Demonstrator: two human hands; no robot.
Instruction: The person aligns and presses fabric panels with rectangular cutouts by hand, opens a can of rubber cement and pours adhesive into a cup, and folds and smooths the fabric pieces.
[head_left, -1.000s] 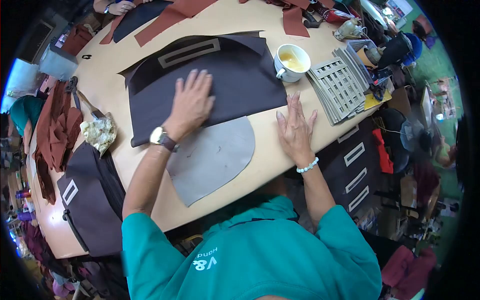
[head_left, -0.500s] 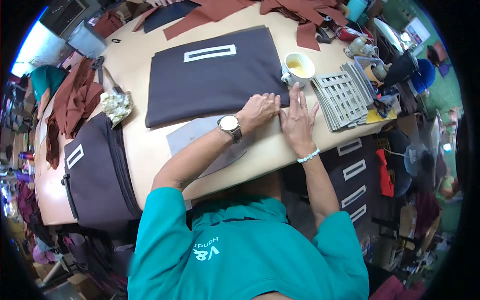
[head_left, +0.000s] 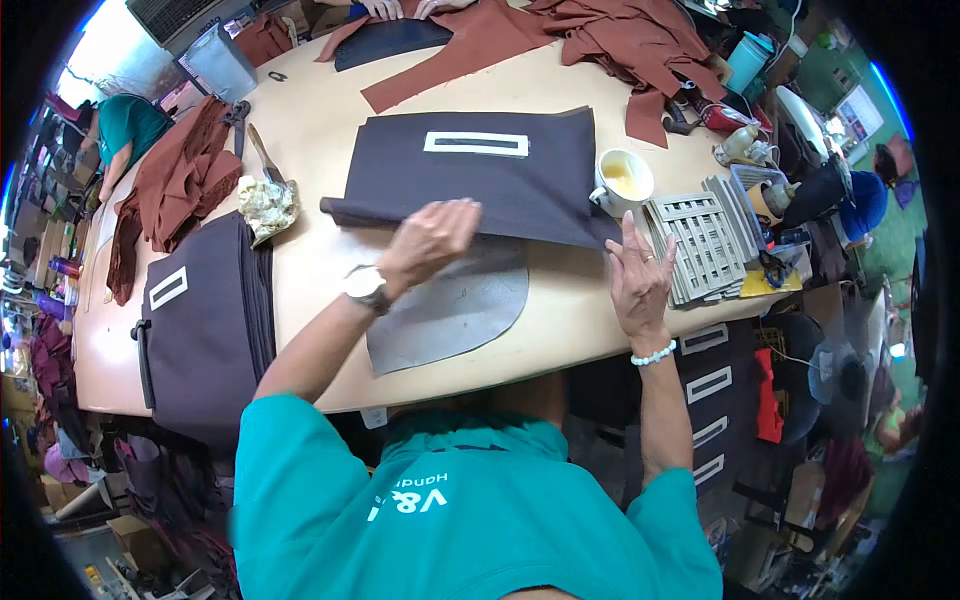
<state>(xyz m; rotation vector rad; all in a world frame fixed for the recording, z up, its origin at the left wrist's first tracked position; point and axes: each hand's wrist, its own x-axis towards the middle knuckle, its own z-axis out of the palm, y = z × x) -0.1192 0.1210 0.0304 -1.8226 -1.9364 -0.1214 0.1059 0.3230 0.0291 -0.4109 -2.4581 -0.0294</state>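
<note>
A dark fabric panel [head_left: 480, 180] with a white-framed slot [head_left: 476, 144] lies on the table, its near left edge curled up. My left hand [head_left: 432, 242], slightly blurred, has its fingers closed on that near edge. Under it a grey rounded sheet [head_left: 450, 310] shows on the tabletop. At the panel's near right corner is my right hand [head_left: 642, 282], fingers spread, the fingertips close to the corner. Just beyond them stands a white cup [head_left: 640, 190] with yellowish contents and a handle.
Grey slotted templates [head_left: 695, 245] are stacked right of my right hand. On the left are a pile of dark panels [head_left: 205, 310], a brush [head_left: 265, 155] on a crusted lump [head_left: 268, 207], and brown fabric [head_left: 180, 185]. Another person's hands [head_left: 415, 8] work at the far edge.
My left hand has moved left along the panel's near edge, which now curls up. My right hand's fingers have spread near the corner. The view has shifted, uncovering more of the grey sheet.
</note>
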